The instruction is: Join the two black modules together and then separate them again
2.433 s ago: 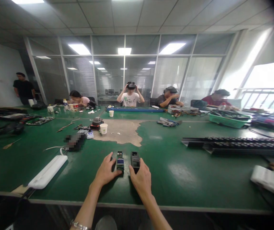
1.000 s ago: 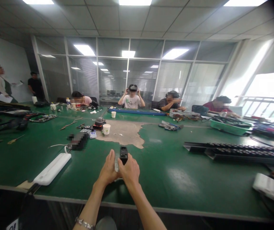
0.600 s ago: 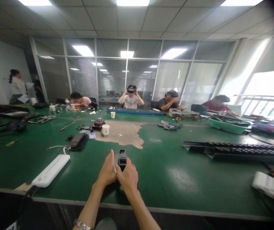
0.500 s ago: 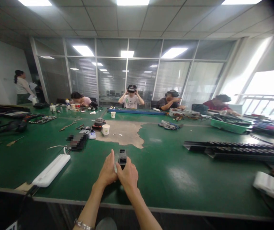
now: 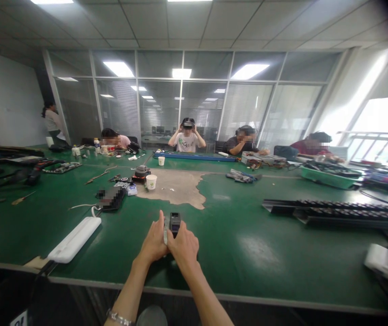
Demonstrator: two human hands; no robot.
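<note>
Near the table's front edge I hold a small black boxy part (image 5: 175,220), upright, with openings in its top end. A pale grey strip (image 5: 166,234) shows along its left side; I cannot tell whether it belongs to the box. My right hand (image 5: 185,244) closes around the black part from the right, thumb across its near face. My left hand (image 5: 153,240) presses against the grey strip from the left, with one digit pointing up. Its other fingers are hidden beneath, and the lower end of the part is covered by both hands.
A white power strip (image 5: 75,240) lies left, beside a dark pixelated device (image 5: 111,198). Paper cups (image 5: 151,182) stand ahead. Long black metal rails (image 5: 336,213), a green basket (image 5: 331,177) and a white block (image 5: 387,262) are on the right. Several people sit across the table.
The black part is tilted slightly differently in my hands, its top opening showing more. My grip stays much the same. At the far left, a standing person has moved right.
</note>
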